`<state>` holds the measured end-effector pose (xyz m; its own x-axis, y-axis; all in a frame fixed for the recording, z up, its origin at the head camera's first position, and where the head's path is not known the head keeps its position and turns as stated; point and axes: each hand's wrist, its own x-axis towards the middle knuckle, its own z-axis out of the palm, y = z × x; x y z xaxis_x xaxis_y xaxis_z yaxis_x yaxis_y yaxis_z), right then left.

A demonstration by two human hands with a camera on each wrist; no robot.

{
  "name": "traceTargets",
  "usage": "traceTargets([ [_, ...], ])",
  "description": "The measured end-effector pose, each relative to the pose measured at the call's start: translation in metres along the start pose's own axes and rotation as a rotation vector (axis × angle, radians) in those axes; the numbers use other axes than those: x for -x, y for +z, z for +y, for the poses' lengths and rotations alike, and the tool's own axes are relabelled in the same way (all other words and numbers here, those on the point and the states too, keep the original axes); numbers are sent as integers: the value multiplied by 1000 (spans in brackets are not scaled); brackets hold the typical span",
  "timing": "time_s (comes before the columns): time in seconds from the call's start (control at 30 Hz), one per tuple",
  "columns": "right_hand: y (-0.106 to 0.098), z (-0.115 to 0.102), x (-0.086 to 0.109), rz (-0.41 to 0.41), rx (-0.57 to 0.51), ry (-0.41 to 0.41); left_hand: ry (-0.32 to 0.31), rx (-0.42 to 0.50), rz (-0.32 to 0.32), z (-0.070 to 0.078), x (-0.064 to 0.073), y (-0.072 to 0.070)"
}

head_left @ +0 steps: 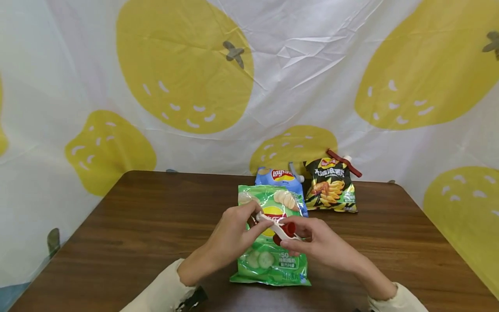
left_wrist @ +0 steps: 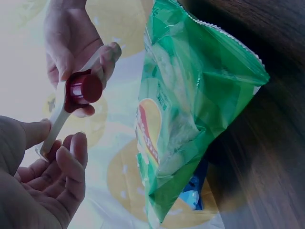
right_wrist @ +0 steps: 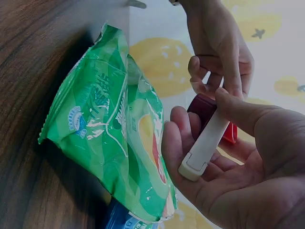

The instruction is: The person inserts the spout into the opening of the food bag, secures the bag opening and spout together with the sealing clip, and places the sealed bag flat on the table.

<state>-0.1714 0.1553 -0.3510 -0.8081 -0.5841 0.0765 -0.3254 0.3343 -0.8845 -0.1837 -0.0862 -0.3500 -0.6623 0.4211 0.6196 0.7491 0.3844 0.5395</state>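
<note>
Both hands hold a bag clip with a white bar and a dark red spout cap, raised in front of a green chip bag. My left hand pinches one end of the white bar between thumb and fingers. Around the other end, beside the red cap, curl the thumb and fingers of my right hand. The bar looks closed along its length in the right wrist view. Behind the clip, the green bag stands upright on the table, its middle partly hidden by the hands.
A blue chip bag with a grey clip stands behind the green one. To its right is a black chip bag with a red clip across its top. A lemon-patterned cloth hangs behind the brown table.
</note>
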Motion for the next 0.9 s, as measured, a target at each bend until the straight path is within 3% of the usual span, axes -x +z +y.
traceTargets([
  [0.27,6,0,0,75,112,-75,11,38,28,-2,1,-1],
  [0.47,4,-1,2,75,181,-57,100,-84,51,-5,2,2],
  [0.57,-4,-2,6,-18,164,-52,157,-84,23,-5,2,3],
  [0.7,-21,-1,12,-229,-33,5,346,-123,-58,0,3,2],
  [0.8,-29,2,13,-366,-172,63,511,-276,-88,5,4,3],
  [0.9,-33,6,12,-411,-203,92,591,-443,-119,8,6,3],
])
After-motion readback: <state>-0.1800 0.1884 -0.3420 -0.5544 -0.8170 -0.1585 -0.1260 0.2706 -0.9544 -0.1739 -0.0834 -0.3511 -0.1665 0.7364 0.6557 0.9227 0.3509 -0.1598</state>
